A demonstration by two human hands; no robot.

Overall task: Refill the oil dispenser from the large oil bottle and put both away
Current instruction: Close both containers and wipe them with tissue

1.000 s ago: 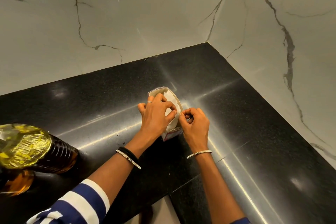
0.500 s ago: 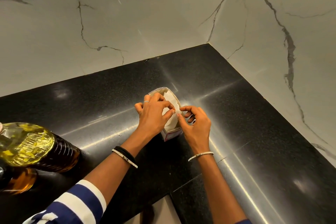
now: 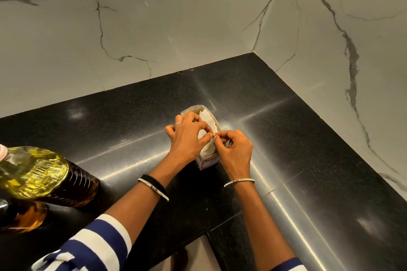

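Both my hands pinch the white paper in a small box (image 3: 208, 158) on the black tabletop (image 3: 286, 138). My left hand (image 3: 189, 136) and right hand (image 3: 236, 149) touch. One big oil bottle (image 3: 44, 178) stands far left, beside a smaller one (image 3: 24, 215).

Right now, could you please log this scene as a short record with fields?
surface: black counter in a marble-walled corner
left hand: pinching the white liner of the box
right hand: pinching the same liner, fingertips meeting the left's
box: small carton, open at the top, white liner showing
oil bottle: far left, untouched
dispenser: lower left edge, amber oil, mostly cut off
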